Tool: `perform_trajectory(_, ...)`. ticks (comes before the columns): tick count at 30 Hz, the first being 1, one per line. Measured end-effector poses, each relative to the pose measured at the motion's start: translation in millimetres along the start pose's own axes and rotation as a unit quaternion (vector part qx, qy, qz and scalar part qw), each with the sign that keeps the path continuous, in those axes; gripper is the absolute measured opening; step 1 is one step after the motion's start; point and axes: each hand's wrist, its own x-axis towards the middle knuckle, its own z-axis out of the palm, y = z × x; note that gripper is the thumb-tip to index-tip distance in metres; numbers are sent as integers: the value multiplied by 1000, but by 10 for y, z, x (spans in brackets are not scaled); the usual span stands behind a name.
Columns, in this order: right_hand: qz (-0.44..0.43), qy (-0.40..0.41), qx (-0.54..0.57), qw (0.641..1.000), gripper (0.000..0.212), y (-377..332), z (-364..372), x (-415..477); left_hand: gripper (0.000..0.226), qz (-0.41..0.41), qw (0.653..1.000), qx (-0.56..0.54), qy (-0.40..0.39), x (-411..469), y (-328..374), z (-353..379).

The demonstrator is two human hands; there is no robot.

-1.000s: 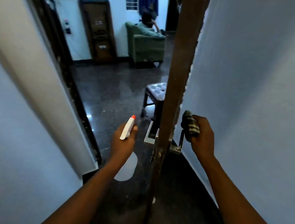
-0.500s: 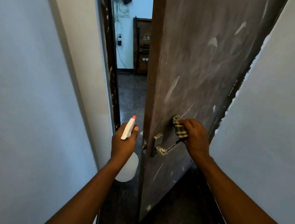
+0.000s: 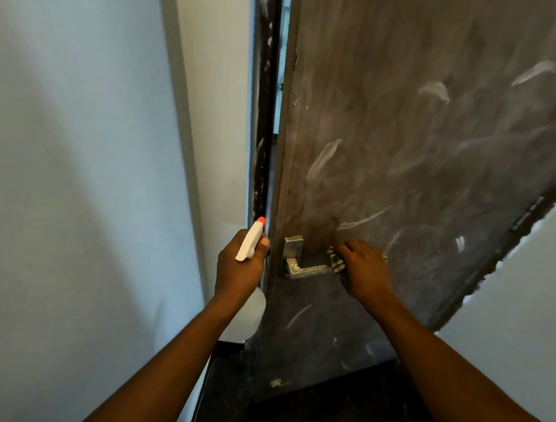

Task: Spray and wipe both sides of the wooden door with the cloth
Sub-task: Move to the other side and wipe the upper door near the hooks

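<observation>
Brown wood streaked with pale smears: the wooden door (image 3: 407, 154) stands just ahead of both hands, a narrow gap left at its dark frame (image 3: 264, 110). The right hand (image 3: 365, 271) curls over the striped cloth (image 3: 335, 265), pressing it round the end of the metal lever handle (image 3: 305, 269). The left hand (image 3: 239, 267), beside the door's edge, is wrapped round the white spray bottle (image 3: 250, 242), orange nozzle upward.

Matt wood door (image 3: 407, 154), white smears. Brushed metal handle (image 3: 302, 268) by right hand (image 3: 363, 271); striped cloth (image 3: 335, 265) under it. Plastic sprayer (image 3: 250, 242) in left hand (image 3: 237, 267).
</observation>
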Motion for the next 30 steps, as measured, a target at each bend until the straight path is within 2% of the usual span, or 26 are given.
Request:
perform_trajectory(2,39,24,67,997,48,111,69,245,22,-1,1000,2,15,124,-12,20)
perform_trajectory(4,39,10,157,987,47,204,116,495,23,-1,999,6,36,255,-21,78)
perform_trajectory(8,-23,-174,268,947,49,252,271,928,21,-14,996,16,85,475,-40,238)
perform_trajectory(10,-15,-209,321,924,41,295,361,1139,19,-16,994,20,109,590,24,338)
perform_trajectory(13,-36,-212,326,920,29,354,465,1434,16,-12,991,34,132,748,121,475)
perform_trajectory(16,-47,-209,334,918,27,386,539,1657,14,-10,989,56,140,862,172,634)
perform_trajectory(21,-12,-202,344,917,23,387,704,1954,16,-30,987,47,154,1095,285,819)
perform_trajectory(30,40,-204,349,914,20,410,833,2326,16,-10,990,40,137,1595,415,831)
